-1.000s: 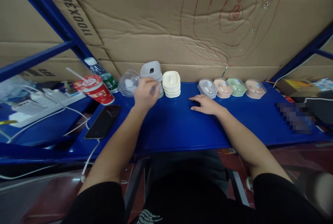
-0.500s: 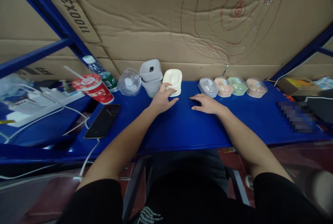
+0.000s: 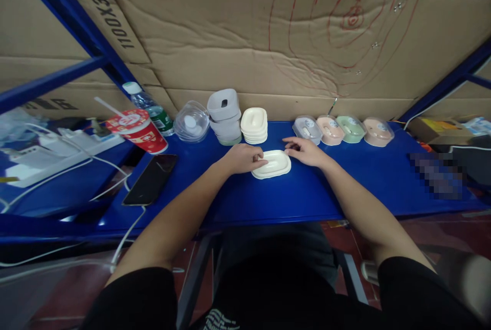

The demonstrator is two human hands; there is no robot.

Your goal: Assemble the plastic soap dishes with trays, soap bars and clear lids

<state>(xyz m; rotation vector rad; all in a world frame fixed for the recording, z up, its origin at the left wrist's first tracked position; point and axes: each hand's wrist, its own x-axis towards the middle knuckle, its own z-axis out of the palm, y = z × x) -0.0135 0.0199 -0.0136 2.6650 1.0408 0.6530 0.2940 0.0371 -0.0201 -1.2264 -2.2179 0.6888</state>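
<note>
My left hand (image 3: 244, 159) is closed on the left end of a cream oval tray (image 3: 273, 163) with a raised rim, held low over the table. At the tray's far right corner is my right hand (image 3: 306, 152), thumb and fingers apart; its thumb is at the rim, and I cannot tell whether it touches. Behind the tray stands a stack of similar cream trays (image 3: 254, 128). Left of that, several grey tubs (image 3: 224, 115) are piled, a greenish one at the bottom. Clear plastic lids (image 3: 191, 123) lie nested beside them.
Several lidded boxes stand in a row at the back right: grey (image 3: 307, 130), peach (image 3: 330, 131), green (image 3: 351, 130) and pink (image 3: 378, 133). On the left are a red cup (image 3: 141, 133), a water bottle (image 3: 159, 117), a phone (image 3: 151, 180) and a power strip (image 3: 72, 153). Cardboard (image 3: 215, 28) walls the back.
My left hand has taken a cream tray from the stack and brought it toward me, turned sideways. My right hand has stayed nearly in place, now at the tray's right end.
</note>
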